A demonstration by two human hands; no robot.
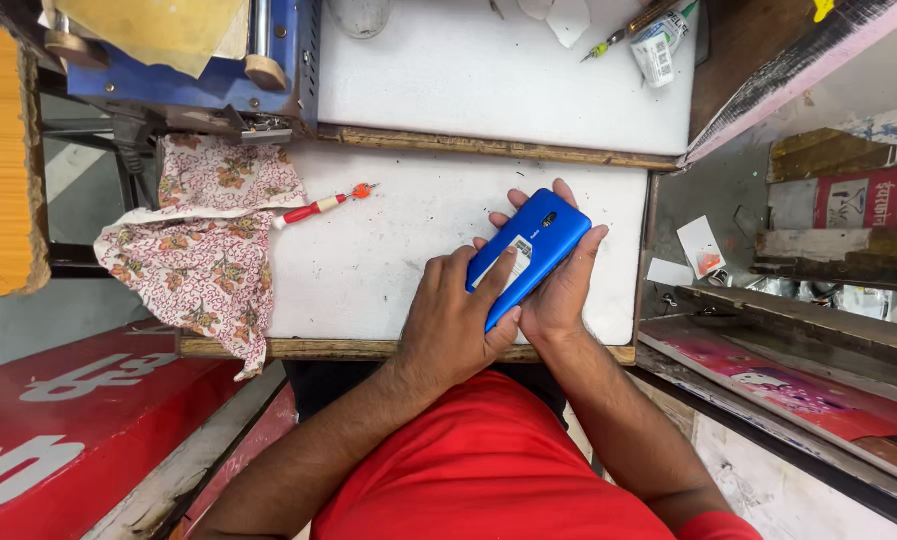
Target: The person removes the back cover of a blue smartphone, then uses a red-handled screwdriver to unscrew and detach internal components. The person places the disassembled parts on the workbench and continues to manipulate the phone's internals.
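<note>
White worktable (388, 260) | blue phone (533, 250) face-down, long axis diagonal, top upper-right

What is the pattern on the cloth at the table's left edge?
The cloth is white with small orange-pink flowers, seen in the head view.

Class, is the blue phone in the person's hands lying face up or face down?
Face down: the blue phone shows its back, with camera lens and a white sticker, between left hand and right hand.

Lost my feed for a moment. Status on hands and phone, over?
Left hand on top of the blue phone, fingers pressing its back. Right hand cradling it from beneath. Red-handled screwdriver and floral cloth lie apart, left. Nothing obstructing.
</note>
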